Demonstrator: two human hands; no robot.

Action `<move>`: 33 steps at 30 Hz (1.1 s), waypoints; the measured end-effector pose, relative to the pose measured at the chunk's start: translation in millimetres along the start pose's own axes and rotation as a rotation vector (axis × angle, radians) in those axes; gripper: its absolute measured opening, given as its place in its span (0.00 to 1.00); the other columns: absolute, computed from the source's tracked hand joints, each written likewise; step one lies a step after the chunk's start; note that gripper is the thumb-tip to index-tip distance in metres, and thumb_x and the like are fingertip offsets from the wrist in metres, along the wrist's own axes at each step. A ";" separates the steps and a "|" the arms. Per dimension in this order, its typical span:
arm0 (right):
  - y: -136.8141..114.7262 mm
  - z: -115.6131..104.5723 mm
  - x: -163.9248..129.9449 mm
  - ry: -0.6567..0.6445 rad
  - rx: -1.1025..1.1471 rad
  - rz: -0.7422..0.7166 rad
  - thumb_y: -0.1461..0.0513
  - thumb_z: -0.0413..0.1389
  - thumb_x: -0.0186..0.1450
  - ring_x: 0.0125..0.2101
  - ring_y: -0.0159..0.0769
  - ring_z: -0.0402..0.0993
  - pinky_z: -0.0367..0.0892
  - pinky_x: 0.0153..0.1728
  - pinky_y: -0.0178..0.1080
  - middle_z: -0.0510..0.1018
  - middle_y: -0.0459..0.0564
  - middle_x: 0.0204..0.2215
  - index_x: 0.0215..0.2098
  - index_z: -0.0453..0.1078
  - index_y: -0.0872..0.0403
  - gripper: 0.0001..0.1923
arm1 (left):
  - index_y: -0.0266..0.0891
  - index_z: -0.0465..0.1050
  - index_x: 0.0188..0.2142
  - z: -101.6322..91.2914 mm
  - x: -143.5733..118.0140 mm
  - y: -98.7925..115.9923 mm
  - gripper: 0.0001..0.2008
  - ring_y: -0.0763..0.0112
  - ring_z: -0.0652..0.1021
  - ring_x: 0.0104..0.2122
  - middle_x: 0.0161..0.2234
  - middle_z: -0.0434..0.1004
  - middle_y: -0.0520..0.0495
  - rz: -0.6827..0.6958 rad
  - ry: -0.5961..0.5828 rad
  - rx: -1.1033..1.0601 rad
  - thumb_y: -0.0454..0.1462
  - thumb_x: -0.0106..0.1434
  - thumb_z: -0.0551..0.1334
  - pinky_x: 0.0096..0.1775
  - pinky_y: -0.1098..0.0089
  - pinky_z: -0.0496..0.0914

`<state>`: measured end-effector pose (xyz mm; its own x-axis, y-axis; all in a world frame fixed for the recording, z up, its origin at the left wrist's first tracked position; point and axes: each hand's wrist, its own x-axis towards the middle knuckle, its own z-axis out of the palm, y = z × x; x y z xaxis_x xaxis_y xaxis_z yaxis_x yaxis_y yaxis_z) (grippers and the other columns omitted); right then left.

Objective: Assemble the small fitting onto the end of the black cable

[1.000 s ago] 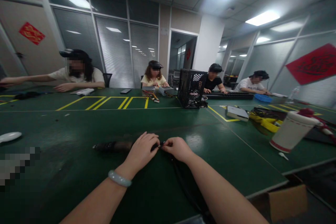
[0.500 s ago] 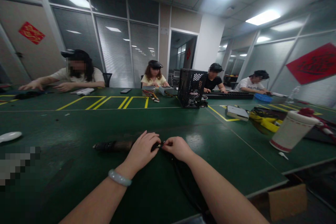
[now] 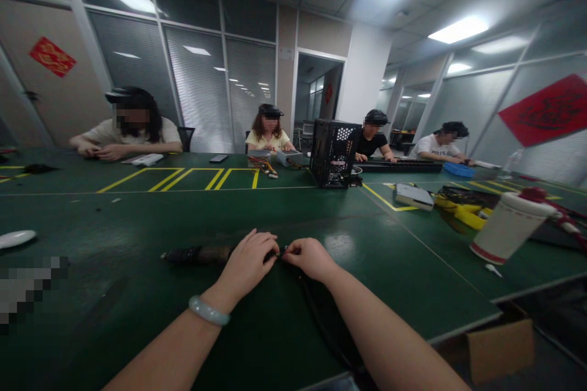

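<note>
A dark cylindrical electric screwdriver (image 3: 202, 255) lies across the green table, its narrow metal tip pointing left. My left hand (image 3: 250, 256), with a pale bangle on the wrist, curls over its rear end, thumb and fingers closed round it. Close beside it, my right hand (image 3: 309, 256) pinches the end of a black cable (image 3: 321, 314) at the tool's back. A small shiny bit shows between the two hands, but my fingers hide whether cable and tool are joined. From there the cable runs down towards the table's near edge, passing partly beneath my right forearm.
A black computer case (image 3: 334, 153) stands beyond my hands. To the right are a metal drive (image 3: 413, 197), a yellow tray (image 3: 472, 217) with cables and a white tumbler (image 3: 509, 226). A white spoon-like object (image 3: 17, 238) lies left. Several people sit across the table (image 3: 151, 214).
My hands keep nearly the same place; the shiny bit between them shows less. The person at the far left has drawn their outstretched hand in towards the other.
</note>
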<state>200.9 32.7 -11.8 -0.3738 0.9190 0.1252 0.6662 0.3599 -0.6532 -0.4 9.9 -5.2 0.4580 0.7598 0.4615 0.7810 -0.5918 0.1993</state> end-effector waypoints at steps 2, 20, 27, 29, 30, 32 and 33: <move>-0.2 -0.3 0.1 -0.009 0.004 0.004 0.55 0.58 0.60 0.31 0.32 0.74 0.62 0.31 0.31 0.81 0.46 0.31 0.35 0.77 0.51 0.10 | 0.45 0.71 0.37 0.2 0.0 0.1 0.06 0.64 0.70 0.53 0.49 0.73 0.51 0.000 -0.003 0.000 0.34 0.60 0.60 0.61 0.51 0.53; 0.1 -1.7 -1.6 -0.020 0.027 0.023 0.55 0.58 0.60 0.32 0.31 0.74 0.63 0.32 0.31 0.80 0.45 0.32 0.35 0.77 0.51 0.10 | 0.46 0.70 0.42 -1.2 -0.6 2.6 0.09 0.64 0.75 0.43 0.42 0.75 0.50 -0.072 -0.069 -0.050 0.39 0.62 0.58 0.46 0.62 0.67; -0.8 -1.8 -1.7 -0.019 0.018 0.020 0.55 0.58 0.60 0.31 0.32 0.74 0.62 0.30 0.31 0.80 0.45 0.32 0.34 0.77 0.51 0.10 | 0.44 0.70 0.38 -4.4 0.1 6.4 0.06 0.64 0.75 0.40 0.38 0.75 0.49 -0.100 -0.042 -0.025 0.40 0.61 0.59 0.44 0.63 0.67; -1.6 -1.8 -1.7 -0.012 0.006 0.021 0.55 0.58 0.60 0.32 0.32 0.75 0.62 0.29 0.31 0.81 0.46 0.32 0.34 0.77 0.51 0.10 | 0.44 0.70 0.38 -4.4 0.2 6.4 0.06 0.64 0.75 0.41 0.40 0.75 0.49 -0.076 -0.048 -0.029 0.38 0.61 0.58 0.45 0.63 0.67; -1.8 -1.9 -1.8 -0.011 0.005 0.019 0.55 0.58 0.60 0.32 0.32 0.75 0.63 0.30 0.31 0.81 0.46 0.32 0.34 0.77 0.51 0.09 | 0.44 0.70 0.39 -4.2 0.2 6.2 0.06 0.64 0.74 0.42 0.41 0.75 0.49 -0.063 -0.049 -0.034 0.37 0.61 0.57 0.46 0.63 0.67; -1.4 -1.8 -1.8 -0.013 0.009 0.010 0.55 0.58 0.60 0.33 0.32 0.75 0.63 0.30 0.31 0.81 0.45 0.32 0.34 0.77 0.51 0.09 | 0.45 0.70 0.40 -3.5 0.1 5.6 0.08 0.64 0.74 0.44 0.43 0.74 0.49 -0.049 -0.048 -0.045 0.36 0.61 0.57 0.48 0.62 0.66; -0.9 -1.6 -1.8 -0.013 0.009 0.007 0.55 0.58 0.60 0.32 0.32 0.75 0.63 0.30 0.31 0.81 0.45 0.32 0.34 0.77 0.51 0.10 | 0.45 0.70 0.41 -3.1 0.0 5.3 0.09 0.64 0.74 0.44 0.43 0.74 0.49 -0.051 -0.042 -0.048 0.36 0.61 0.58 0.48 0.61 0.66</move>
<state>202.0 30.9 -10.3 -0.3776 0.9194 0.1106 0.6631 0.3518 -0.6607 2.5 6.0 -1.5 0.4367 0.7992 0.4130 0.7828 -0.5638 0.2634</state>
